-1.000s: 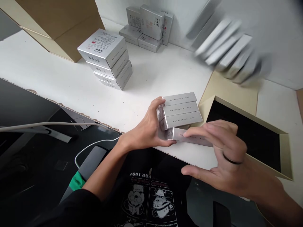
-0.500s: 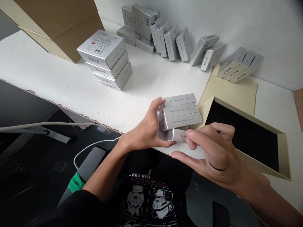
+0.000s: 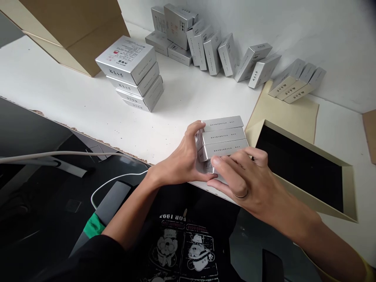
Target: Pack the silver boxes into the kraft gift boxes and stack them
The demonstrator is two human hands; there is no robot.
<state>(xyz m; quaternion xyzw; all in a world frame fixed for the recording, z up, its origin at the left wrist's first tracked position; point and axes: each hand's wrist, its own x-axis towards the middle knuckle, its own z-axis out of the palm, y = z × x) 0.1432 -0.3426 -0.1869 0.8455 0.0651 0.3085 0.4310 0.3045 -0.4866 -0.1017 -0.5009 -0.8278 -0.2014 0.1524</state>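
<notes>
Several flat silver cartons with small dark print (image 3: pixel 223 136) sit side by side near the table's front edge. My left hand (image 3: pixel 182 158) spans their left end, fingers at the far carton and thumb by the nearest one. That nearest silver carton (image 3: pixel 209 167) is mostly hidden under my right hand (image 3: pixel 249 180). The right fingers curl over its top and the right thumb lies along its near side, close to my left thumb. To the right of the cartons is an open cream box (image 3: pixel 349 196) with a black interior.
Stacked silver cartons (image 3: pixel 129 60) stand at the left, beside large brown boxes (image 3: pixel 88 35). More silver cartons (image 3: pixel 213 53) lean in a line along the wall. A cream board (image 3: pixel 302 119) lies behind the open box. A white cable (image 3: pixel 108 180) hangs below the rough table edge.
My right hand has moved left and closed over the nearest carton, covering most of it. My left hand and the other cartons have stayed in place.
</notes>
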